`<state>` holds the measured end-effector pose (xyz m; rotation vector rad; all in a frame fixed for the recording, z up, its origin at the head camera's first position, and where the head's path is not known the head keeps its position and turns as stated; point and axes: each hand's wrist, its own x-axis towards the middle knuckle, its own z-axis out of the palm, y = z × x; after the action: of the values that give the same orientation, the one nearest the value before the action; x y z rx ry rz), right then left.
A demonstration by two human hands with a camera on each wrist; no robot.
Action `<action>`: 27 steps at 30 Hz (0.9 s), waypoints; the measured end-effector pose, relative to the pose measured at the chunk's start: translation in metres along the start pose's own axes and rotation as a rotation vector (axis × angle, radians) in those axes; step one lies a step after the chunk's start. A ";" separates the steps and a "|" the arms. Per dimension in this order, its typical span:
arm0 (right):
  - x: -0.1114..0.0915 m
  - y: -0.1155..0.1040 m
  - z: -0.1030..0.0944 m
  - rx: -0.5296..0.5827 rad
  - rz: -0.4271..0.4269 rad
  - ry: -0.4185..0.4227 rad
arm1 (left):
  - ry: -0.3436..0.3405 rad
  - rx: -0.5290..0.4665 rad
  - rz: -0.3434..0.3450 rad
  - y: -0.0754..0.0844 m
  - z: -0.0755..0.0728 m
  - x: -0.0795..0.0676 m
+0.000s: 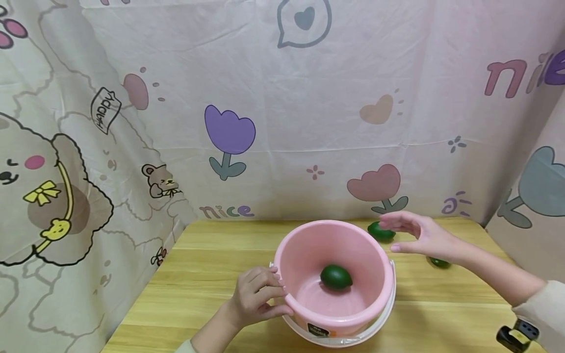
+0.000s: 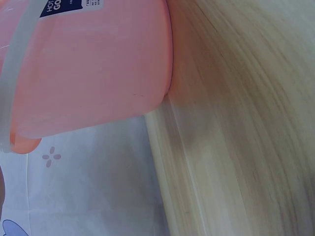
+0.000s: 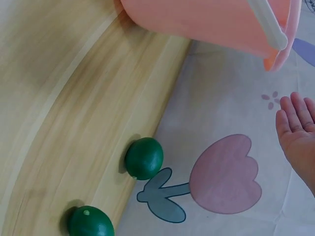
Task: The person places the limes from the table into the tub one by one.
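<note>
A pink bucket (image 1: 335, 322) with a white handle (image 1: 383, 318) stands on the wooden table, its mouth facing up. One dark green lime (image 1: 336, 277) lies on the bottom inside it. My left hand (image 1: 260, 296) holds the bucket's rim on the left side, fingers curled at the edge; the left wrist view shows mostly the bucket's outer wall (image 2: 98, 73). To the right of the rim, my right hand (image 1: 417, 234) hovers with nothing in it, fingers apart from the thumb. Behind it, a second lime (image 1: 380, 232) lies on the table; another lime (image 1: 439, 263) is partly hidden under the right wrist.
The wooden table (image 1: 212, 260) ends at a hanging cloth (image 1: 282, 186) printed with flowers and hearts, which also covers both sides. In the right wrist view, two limes (image 3: 143, 158) lie near the table's back edge.
</note>
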<state>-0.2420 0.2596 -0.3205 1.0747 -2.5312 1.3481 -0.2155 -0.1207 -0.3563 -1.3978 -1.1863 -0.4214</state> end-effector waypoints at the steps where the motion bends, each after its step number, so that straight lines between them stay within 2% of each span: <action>1: -0.001 0.001 0.000 -0.001 0.002 0.002 | 0.001 0.000 0.000 0.000 0.000 0.000; 23: -0.010 0.011 -0.009 -0.010 0.090 0.058 | 0.015 0.003 0.001 0.000 0.001 0.000; 27: -0.012 0.016 -0.011 0.008 0.064 0.077 | 0.015 0.001 -0.001 0.000 0.001 0.000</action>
<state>-0.2457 0.2805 -0.3292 0.9318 -2.5278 1.3874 -0.2163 -0.1196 -0.3565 -1.3913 -1.1745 -0.4311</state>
